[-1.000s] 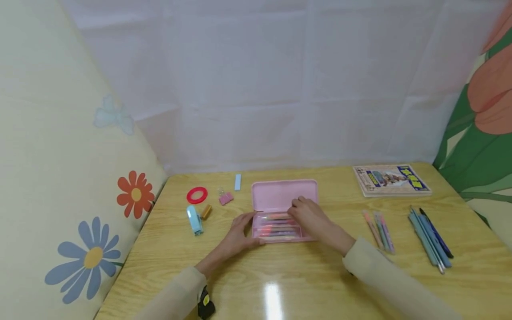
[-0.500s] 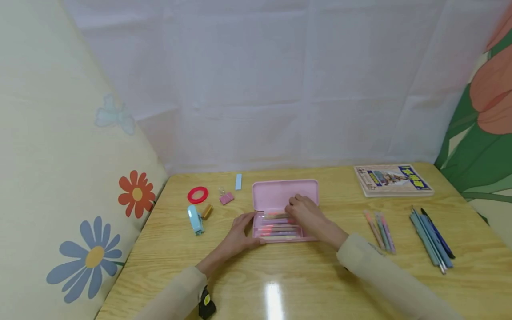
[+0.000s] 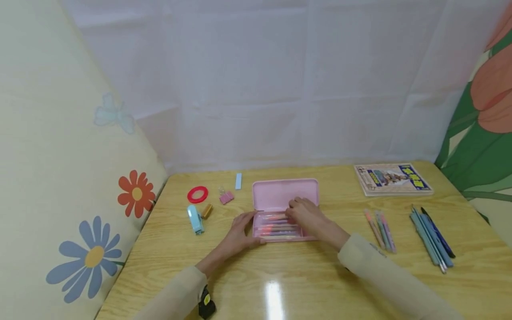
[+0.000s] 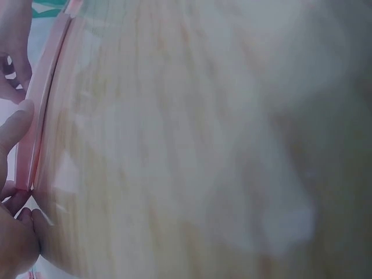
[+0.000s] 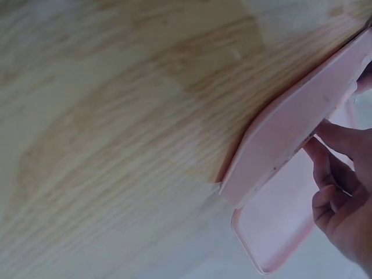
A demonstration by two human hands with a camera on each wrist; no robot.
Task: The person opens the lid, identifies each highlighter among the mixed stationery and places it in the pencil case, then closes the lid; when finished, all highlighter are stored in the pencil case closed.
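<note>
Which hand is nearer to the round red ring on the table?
Left. The left hand grips the left end of the open pink rectangular pencil case, right of the red ring; the right hand is farther right, over the case.

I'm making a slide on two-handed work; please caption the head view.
Left hand grips an open pink case, right hand at the pens inside.

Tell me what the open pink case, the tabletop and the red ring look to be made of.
Pink case: probably plastic, though painted metal is possible; smooth, evenly coloured, with thin raised rims.
Tabletop: wood or wood-look laminate, glossy; it shows grain and a bright reflection.
Red ring: perhaps plastic, judging by its uniform bright colour; too small to be sure.
</note>
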